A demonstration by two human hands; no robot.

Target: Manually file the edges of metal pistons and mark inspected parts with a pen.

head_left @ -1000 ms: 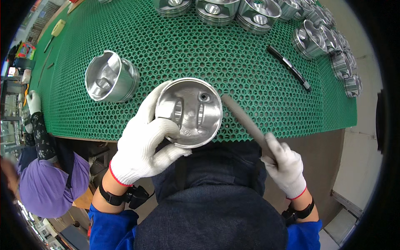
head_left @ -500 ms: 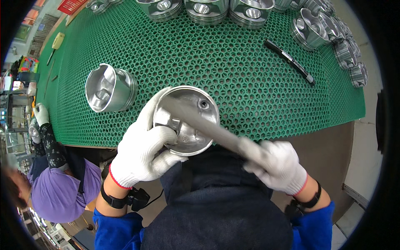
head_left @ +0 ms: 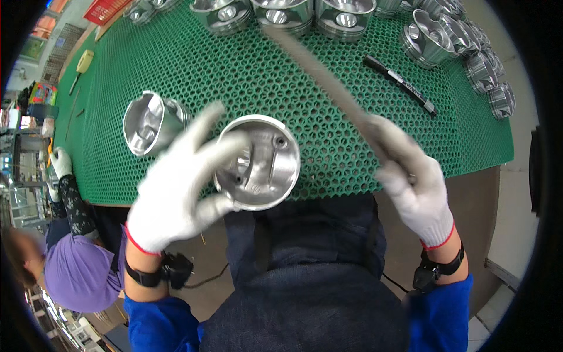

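Note:
A silver metal piston (head_left: 271,167) lies at the near edge of the green mat, its hollow inside facing me. My left hand (head_left: 176,182), in a white knit glove, is at its left side with fingers spread and slightly blurred. Its thumb is by the lower rim, and its fingers cover part of the left wall; whether they touch cannot be made out. My right hand (head_left: 413,182), also gloved, is closed around a long, flat, grey-brown file (head_left: 328,85). The file slants up and left across the mat, away from the piston, its far end blurred.
Another piston (head_left: 153,124) lies left of my left hand. Several pistons (head_left: 282,20) stand along the far edge, more (head_left: 427,40) at the right. A black marker (head_left: 401,85) rests on the green mat (head_left: 328,146). At far left are a yellow-handled tool (head_left: 84,61) and a co-worker in purple (head_left: 88,273).
The file has come out of the piston and swung up over the mat as my right hand moved right and up. My left hand has loosened from the piston and spread its fingers.

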